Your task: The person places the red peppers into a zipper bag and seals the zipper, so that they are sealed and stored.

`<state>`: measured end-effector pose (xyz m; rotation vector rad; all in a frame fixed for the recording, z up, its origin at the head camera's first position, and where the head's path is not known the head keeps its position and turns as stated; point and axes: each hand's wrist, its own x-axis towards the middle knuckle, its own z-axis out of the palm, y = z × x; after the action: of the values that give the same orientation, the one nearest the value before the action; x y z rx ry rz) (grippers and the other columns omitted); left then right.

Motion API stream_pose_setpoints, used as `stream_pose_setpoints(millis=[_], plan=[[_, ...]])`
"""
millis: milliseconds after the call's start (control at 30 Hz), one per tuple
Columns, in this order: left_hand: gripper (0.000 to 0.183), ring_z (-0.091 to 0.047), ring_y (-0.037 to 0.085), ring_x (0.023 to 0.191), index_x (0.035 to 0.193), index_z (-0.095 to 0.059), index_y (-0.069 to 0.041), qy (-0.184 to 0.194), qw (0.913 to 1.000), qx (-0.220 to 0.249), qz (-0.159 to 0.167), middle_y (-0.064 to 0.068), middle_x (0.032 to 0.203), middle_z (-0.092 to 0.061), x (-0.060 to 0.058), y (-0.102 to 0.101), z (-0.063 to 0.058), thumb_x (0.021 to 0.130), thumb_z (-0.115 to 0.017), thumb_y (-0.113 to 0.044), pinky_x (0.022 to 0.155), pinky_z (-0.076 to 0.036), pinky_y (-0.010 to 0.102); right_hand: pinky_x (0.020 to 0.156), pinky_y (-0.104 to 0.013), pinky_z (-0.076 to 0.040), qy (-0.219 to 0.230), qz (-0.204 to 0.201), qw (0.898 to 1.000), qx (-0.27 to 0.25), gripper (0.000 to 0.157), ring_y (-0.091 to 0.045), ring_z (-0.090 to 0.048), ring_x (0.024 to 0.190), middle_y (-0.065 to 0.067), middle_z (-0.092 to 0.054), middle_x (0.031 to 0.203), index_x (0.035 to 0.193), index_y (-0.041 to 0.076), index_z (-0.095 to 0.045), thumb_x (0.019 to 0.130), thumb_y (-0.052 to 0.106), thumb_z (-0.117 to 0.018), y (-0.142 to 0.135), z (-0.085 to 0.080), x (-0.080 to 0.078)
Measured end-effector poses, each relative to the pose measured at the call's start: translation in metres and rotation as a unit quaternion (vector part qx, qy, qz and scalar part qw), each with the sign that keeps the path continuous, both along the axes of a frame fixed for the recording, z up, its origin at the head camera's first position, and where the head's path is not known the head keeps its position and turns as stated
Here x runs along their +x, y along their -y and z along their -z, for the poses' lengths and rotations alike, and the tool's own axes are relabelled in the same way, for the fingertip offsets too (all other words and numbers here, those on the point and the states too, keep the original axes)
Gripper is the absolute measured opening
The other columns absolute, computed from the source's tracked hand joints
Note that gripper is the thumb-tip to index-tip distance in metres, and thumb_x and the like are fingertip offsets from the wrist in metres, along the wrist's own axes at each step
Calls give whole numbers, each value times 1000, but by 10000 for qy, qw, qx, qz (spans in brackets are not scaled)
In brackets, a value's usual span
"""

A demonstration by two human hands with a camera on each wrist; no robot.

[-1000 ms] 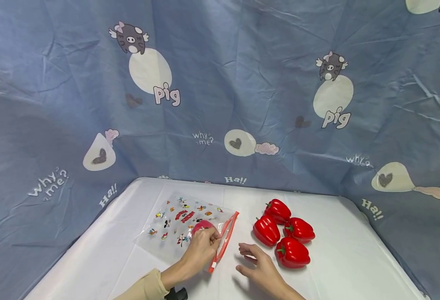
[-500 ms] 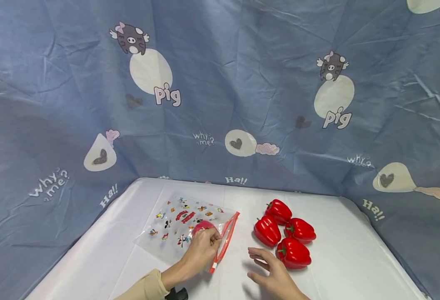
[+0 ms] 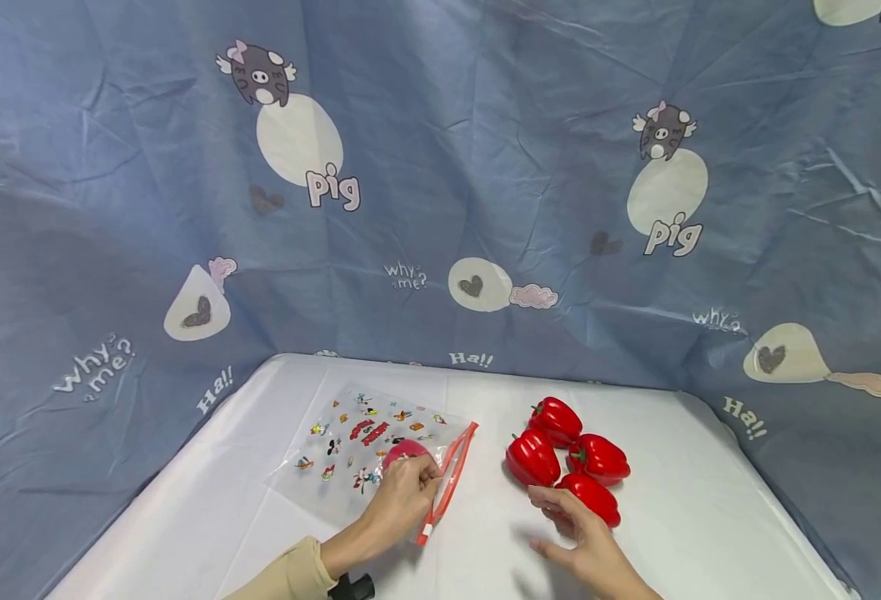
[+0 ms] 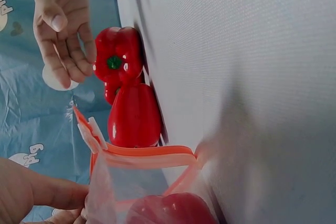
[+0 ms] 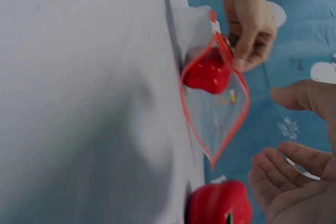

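Note:
My left hand [image 3: 404,497] pinches the upper edge of a clear zip bag [image 3: 350,479] with cartoon prints and an orange-red zip rim. Its mouth gapes in the right wrist view, with a red bell pepper [image 5: 210,73] inside. To the right lies a cluster of red bell peppers: one at the back [image 3: 555,421], one on the left [image 3: 533,457], one on the right [image 3: 599,458] and one in front [image 3: 596,500]. My right hand [image 3: 586,540] is at the front pepper, partly hiding it, fingers spread and holding nothing.
A white cloth covers the table [image 3: 500,567]. Behind and at both sides hangs a blue curtain [image 3: 425,208] with pig prints. A black wrist strap [image 3: 352,587] shows below my left sleeve [image 3: 290,575].
My right hand has moved rightward from beside the bag to the front bell pepper, still empty. My left hand and the bag have stayed in place.

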<state>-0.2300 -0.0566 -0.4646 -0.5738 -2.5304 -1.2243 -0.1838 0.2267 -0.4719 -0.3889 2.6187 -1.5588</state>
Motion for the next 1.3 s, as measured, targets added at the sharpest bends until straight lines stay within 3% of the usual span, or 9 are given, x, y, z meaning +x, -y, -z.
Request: stream_pose_setpoints(millis=[133,300,533,800,1033,1300], plan=[[7,-45,-2,54,77,-66,-2,-2,10000,15,17,-6,61,-56,0,0,0,82,-63,2,50,-41,17,99,-37,-48,249,224,9991,-275,67,-32,-51,123,-8,-54,134,134,14,-51,74,13,-80,-7,-4,-1],[6,-45,-2,54,77,-66,-2,18,10000,54,34,-5,62,-58,-1,0,1,82,-63,1,50,-41,17,97,-34,-49,189,498,9978,-398,66,-31,-52,125,-6,-54,135,133,14,-51,74,8,-80,-16,-7,-4],[6,-46,-2,55,78,-67,-1,14,10000,80,56,-5,63,-57,-2,0,0,83,-64,0,49,-41,18,98,-30,-48,-235,726,9969,-204,63,-26,-54,123,-6,-56,134,131,12,-53,75,11,-81,-27,-13,-7],[6,-46,-1,53,79,-67,0,169,9998,107,94,-4,63,-58,-1,1,1,83,-63,1,48,-41,18,100,-35,-47,-98,985,9950,105,62,-25,-51,127,-3,-55,135,132,15,-51,77,21,-80,-44,-16,-8],[6,-46,-1,53,79,-67,0,119,9998,144,112,-3,64,-59,-1,1,0,82,-63,2,48,-42,18,102,-42,-45,-340,1134,9922,398,63,-28,-51,127,-5,-55,135,133,12,-51,77,21,-80,-61,-13,-12],[7,-46,-2,53,79,-67,-1,73,9999,107,92,-4,63,-59,-1,1,2,82,-63,2,48,-41,18,96,-15,-43,-506,1044,9924,415,65,0,-52,119,-7,-55,135,133,11,-51,76,23,-80,-77,-5,-16]])
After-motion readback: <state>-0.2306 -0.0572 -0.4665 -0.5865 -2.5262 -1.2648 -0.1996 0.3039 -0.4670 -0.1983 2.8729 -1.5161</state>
